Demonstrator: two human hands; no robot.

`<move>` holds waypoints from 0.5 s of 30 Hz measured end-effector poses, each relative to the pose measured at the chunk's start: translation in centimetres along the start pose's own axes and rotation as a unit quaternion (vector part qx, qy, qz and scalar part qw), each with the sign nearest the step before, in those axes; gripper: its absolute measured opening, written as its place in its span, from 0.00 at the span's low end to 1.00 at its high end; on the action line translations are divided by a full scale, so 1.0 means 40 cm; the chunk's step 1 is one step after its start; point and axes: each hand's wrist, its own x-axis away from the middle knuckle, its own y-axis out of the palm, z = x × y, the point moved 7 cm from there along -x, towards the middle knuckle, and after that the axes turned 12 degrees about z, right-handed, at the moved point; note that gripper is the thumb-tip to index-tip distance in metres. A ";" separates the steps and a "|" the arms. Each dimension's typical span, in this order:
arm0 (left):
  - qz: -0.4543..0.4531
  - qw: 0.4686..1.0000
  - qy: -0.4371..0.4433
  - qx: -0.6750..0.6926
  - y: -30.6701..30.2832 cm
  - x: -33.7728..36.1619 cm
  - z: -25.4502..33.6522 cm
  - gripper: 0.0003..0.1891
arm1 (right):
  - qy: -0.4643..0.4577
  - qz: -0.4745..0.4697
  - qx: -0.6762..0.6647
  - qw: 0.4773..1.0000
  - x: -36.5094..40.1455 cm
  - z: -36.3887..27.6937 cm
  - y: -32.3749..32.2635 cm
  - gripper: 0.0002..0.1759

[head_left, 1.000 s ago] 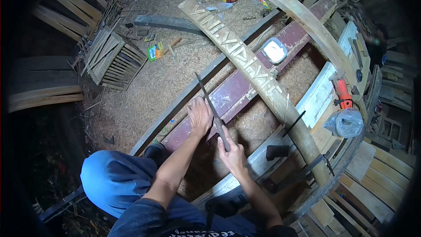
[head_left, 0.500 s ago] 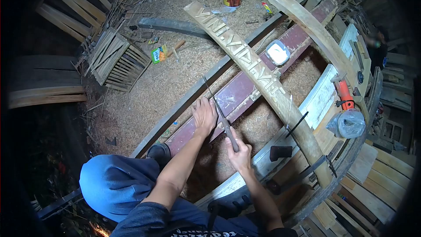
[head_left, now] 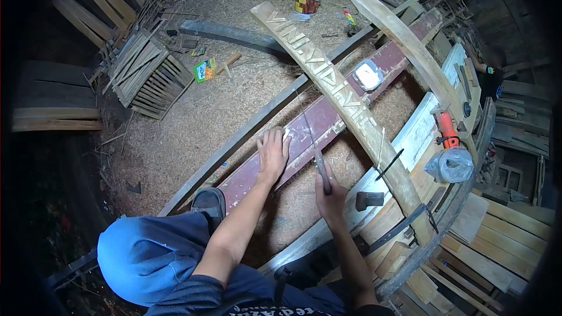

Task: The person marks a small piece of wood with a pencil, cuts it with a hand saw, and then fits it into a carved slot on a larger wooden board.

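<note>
Our right hand [head_left: 332, 196] grips a slim metal blade [head_left: 320, 167] pointing away across the maroon beam [head_left: 313, 124], just right of our flat, open left hand [head_left: 273, 152].

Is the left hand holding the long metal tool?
No, the left hand lies flat on the dark red wooden beam.

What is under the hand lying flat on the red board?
The left hand lies flat on the dark red beam, which shows white scratches beside it. The patch right beneath the palm is covered.
</note>
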 end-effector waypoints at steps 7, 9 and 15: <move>0.093 0.979 -0.062 0.172 -0.071 -0.035 -0.002 0.09 | -0.192 0.115 -0.098 0.970 -0.028 -0.115 0.036 0.23; 0.086 0.954 -0.093 0.271 -0.102 -0.063 0.018 0.09 | -0.185 0.097 -0.099 0.973 -0.054 -0.191 0.007 0.22; 0.153 0.903 0.122 0.382 -0.421 -0.229 0.282 0.07 | -0.267 0.154 -0.128 0.943 -0.129 -0.493 -0.163 0.18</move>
